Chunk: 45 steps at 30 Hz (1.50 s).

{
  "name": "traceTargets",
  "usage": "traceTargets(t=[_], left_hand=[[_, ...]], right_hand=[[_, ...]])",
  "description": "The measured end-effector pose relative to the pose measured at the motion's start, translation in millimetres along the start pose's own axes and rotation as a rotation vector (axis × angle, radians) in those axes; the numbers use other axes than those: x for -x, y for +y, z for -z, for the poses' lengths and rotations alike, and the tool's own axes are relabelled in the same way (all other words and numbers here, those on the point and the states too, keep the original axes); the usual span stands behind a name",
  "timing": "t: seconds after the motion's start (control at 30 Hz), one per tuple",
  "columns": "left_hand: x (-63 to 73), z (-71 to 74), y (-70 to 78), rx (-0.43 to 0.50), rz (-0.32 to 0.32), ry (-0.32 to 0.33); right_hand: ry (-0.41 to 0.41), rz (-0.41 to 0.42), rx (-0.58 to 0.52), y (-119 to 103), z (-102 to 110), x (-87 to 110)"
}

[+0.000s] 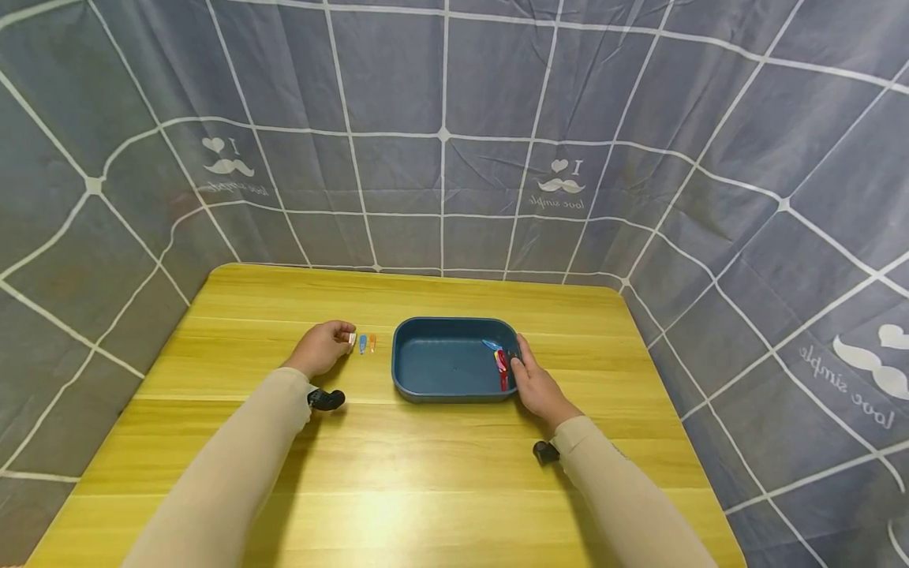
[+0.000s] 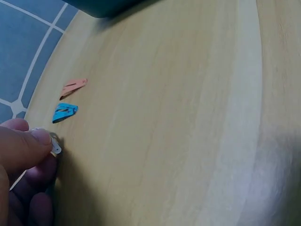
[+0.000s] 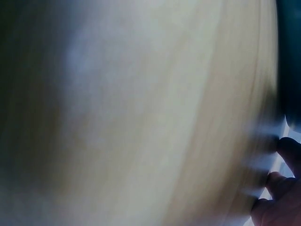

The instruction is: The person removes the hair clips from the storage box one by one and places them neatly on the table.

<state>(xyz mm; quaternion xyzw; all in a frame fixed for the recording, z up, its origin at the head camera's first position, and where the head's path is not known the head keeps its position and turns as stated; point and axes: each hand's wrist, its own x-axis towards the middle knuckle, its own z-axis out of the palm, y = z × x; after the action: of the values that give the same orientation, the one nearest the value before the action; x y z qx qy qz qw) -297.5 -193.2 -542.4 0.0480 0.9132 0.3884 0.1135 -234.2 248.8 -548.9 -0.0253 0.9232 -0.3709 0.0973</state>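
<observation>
I have the small white clip [image 2: 56, 148] pinched between thumb and fingers of the left hand [image 1: 321, 349], at or just above the table's surface; I cannot tell whether it touches the wood. Just beside it, to the right, lies a blue clip [image 1: 363, 344], and next to that an orange clip [image 1: 372, 343] (my left wrist view renders it closer to salmon pink), the two near each other but apart. Further right sits the dark blue tray [image 1: 440, 359], its right end gripped by the right hand [image 1: 537, 386], thumb over the rim. Inside, bunched against that end, are several colourful clips [image 1: 503, 380], red and blue among them; they crowd together too much for me to count. My right wrist view gives mostly blurred wood, with fingertips at its edge. Both arms wear cream sleeves [image 1: 237, 457], with a black wrist device [image 1: 327, 399] at each cuff. Under everything is a yellowish wooden table [image 1: 398, 481], and around it hangs a grey curtain [image 1: 398, 79] with white grid lines.
</observation>
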Motion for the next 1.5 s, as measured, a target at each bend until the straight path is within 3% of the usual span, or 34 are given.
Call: traceTargets(t=[0.83, 1.17, 1.5], left_hand=[[-1.5, -1.9, -1.2, -0.102, -0.003, -0.02], [-0.3, -2.2, 0.9, -0.138, -0.05, -0.034], [-1.2, -3.8, 0.7, -0.127, -0.016, -0.022]], right_hand=[[0.006, 0.025, 0.003, 2.1, -1.6, -2.0], [-0.003, 0.01, 0.0, 1.0, -0.9, -2.3], [-0.001, 0.029, -0.002, 1.4, -1.2, -3.8]])
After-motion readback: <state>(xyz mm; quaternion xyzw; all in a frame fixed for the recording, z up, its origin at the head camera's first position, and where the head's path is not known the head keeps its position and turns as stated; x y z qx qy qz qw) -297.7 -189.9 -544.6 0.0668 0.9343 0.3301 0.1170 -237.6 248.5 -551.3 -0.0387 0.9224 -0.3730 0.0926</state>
